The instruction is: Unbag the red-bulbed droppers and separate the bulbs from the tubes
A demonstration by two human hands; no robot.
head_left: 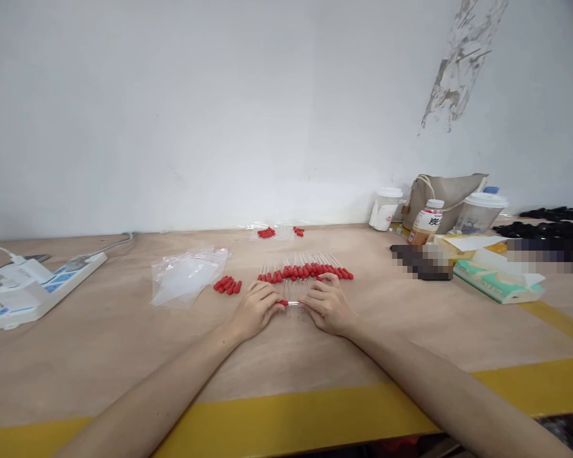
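Observation:
Between my hands a glass dropper with a red rubber bulb lies crosswise, just above the table. My left hand pinches its red bulb end, and my right hand has its fingers closed on the clear tube end. Beneath and between the hands lie several loose clear glass tubes. Just beyond them is a row of droppers with red bulbs, bulbs toward me and thin tubes pointing to the wall. Left of my left hand sits a small pile of loose red bulbs.
Clear plastic bags lie at left, near a white power strip. Farther back is a bag with red bulbs. To the right stand a paper cup, a drink bottle, a grey bag and a tissue pack.

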